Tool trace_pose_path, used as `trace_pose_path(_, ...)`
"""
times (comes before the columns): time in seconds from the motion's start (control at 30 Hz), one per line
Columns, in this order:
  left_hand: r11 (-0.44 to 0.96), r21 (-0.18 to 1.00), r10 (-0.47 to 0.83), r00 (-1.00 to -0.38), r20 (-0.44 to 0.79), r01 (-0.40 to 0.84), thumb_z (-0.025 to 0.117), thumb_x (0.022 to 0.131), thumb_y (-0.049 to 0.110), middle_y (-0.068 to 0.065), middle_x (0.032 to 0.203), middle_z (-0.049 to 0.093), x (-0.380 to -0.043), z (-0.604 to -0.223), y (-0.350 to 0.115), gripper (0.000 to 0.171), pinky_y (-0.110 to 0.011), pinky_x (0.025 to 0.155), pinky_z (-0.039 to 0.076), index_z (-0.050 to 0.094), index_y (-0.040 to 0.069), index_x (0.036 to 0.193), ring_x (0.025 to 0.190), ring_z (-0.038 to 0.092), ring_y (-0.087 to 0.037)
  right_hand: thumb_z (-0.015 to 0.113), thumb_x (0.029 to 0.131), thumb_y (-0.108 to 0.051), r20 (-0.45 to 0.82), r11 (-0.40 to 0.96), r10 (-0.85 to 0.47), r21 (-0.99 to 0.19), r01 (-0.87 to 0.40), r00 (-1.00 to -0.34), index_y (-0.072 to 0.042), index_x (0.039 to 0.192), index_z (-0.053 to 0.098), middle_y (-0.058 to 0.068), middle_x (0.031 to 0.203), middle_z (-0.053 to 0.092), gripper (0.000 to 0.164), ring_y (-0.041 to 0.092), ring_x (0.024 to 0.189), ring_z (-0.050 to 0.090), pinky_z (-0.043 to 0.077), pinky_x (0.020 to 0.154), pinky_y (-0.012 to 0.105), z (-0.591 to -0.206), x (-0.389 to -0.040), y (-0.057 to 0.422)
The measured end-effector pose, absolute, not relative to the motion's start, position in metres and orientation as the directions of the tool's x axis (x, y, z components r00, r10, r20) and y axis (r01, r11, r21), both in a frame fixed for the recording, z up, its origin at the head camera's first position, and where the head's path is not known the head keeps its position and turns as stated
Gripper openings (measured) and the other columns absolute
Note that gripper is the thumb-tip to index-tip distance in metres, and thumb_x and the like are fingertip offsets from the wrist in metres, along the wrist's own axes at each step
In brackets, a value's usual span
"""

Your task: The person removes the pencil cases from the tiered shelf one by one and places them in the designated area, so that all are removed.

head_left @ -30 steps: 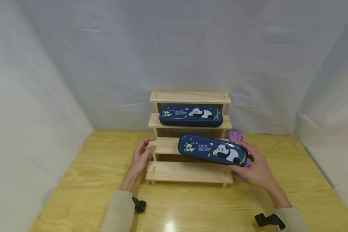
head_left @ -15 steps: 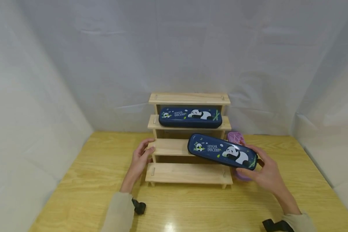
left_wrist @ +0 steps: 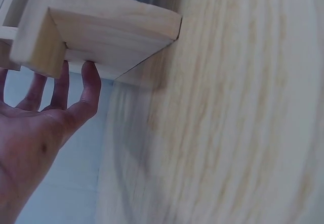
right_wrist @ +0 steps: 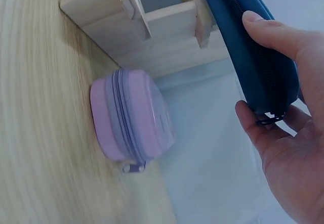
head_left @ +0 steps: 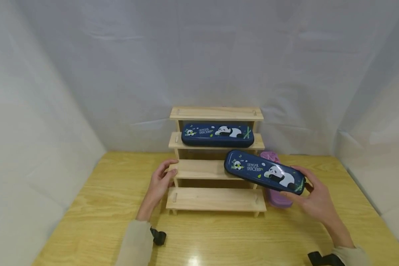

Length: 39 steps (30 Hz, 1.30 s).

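Right hand (head_left: 314, 201), closed to case width, pinches the raised, tilted blue pencil case (head_left: 263, 172) at the right edge of the rack (head_left: 199, 169); left hand (head_left: 159, 183) grips the left edge, presumably for steadiness.

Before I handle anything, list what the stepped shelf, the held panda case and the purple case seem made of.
Stepped shelf: pale wood, apparently unvarnished; grain and slotted joints show.
Held panda case: probably a semi-rigid, plastic-like shell, glossy; its printed top catches light and doesn't sag.
Purple case: perhaps similar, smooth-surfaced, with a ribbed, fabric-like zip band; exact material unclear.
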<state>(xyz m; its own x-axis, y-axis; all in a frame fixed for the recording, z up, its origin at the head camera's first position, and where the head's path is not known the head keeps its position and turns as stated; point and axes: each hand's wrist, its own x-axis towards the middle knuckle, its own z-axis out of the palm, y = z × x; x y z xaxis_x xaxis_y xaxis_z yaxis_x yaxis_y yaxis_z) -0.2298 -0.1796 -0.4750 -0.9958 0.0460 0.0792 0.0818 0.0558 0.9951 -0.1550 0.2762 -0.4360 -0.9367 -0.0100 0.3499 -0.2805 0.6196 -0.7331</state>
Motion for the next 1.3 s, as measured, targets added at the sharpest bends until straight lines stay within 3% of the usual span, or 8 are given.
trace_pose_path(0.2,0.080,0.991,0.052,-0.993,0.102,0.106,0.056,0.106,0.020,-0.002,0.150,0.048,-0.230,-0.476,-0.179,0.031,-0.034,0.075,0.056,0.059,0.013,0.136,0.102,0.059,-0.015,0.089,0.080,-0.016,0.342,0.625,0.021,-0.738,-0.254,-0.940,-0.013,0.148,0.050,0.016,0.141,0.051,0.079,-0.005,0.114,0.042,0.040,0.088,-0.001,-0.440,-0.147,0.287)
trace_pose_path(0.43,0.099,0.989,0.055,-0.993,0.108,0.113,0.056,0.106,0.021,-0.002,0.153,0.047,-0.229,-0.477,-0.180,0.031,-0.033,0.078,0.057,0.059,0.013,0.136,0.109,0.058,-0.016,0.089,0.080,-0.013,0.347,0.621,0.063,-0.748,-0.236,-0.936,-0.018,0.149,0.050,-0.005,0.141,0.050,0.079,-0.001,0.113,0.043,0.040,0.086,-0.001,-0.448,-0.139,0.302)
trace_pose_path(0.63,0.119,0.986,0.076,-0.991,0.106,0.115,0.060,0.105,0.024,-0.001,0.149,0.049,-0.227,-0.474,-0.183,0.033,-0.031,0.076,0.058,0.059,0.015,0.137,0.105,0.059,-0.015,0.089,0.078,-0.007,0.381,0.623,0.101,-0.745,-0.240,-0.919,-0.017,0.147,0.052,-0.006,0.138,0.052,0.078,0.000,0.111,0.045,0.041,0.084,0.000,-0.450,-0.135,0.313)
trace_pose_path(0.9,0.156,0.981,0.122,-0.988,0.098,0.117,0.063,0.103,0.020,-0.007,0.146,0.051,-0.229,-0.468,-0.189,0.033,-0.032,0.077,0.059,0.058,0.012,0.135,0.099,0.061,-0.014,0.088,0.078,-0.004,0.374,0.620,0.145,-0.756,-0.211,-0.916,-0.011,0.147,0.052,-0.024,0.133,0.046,0.078,-0.001,0.110,0.044,0.041,0.083,-0.001,-0.449,-0.130,0.328)
trace_pose_path(1.1,0.202,0.973,0.128,-0.988,0.086,0.111,0.063,0.101,0.015,-0.011,0.146,0.052,-0.232,-0.462,-0.190,0.031,-0.039,0.079,0.060,0.057,0.010,0.131,0.097,0.062,-0.017,0.086,0.076,0.005,0.401,0.597,0.191,-0.772,-0.218,-0.896,-0.008,0.147,0.052,-0.027,0.131,0.047,0.079,-0.002,0.109,0.047,0.043,0.083,-0.001,-0.449,-0.125,0.340)
trace_pose_path(1.3,0.226,0.968,0.120,-0.989,0.085,0.111,0.062,0.100,0.015,-0.011,0.141,0.054,-0.235,-0.461,-0.187,0.030,-0.038,0.077,0.061,0.057,0.011,0.129,0.098,0.062,-0.019,0.085,0.076,0.007,0.390,0.576,0.282,-0.799,-0.170,-0.877,-0.016,0.147,0.054,-0.020,0.133,0.052,0.081,-0.001,0.110,0.048,0.044,0.083,0.000,-0.448,-0.122,0.349)
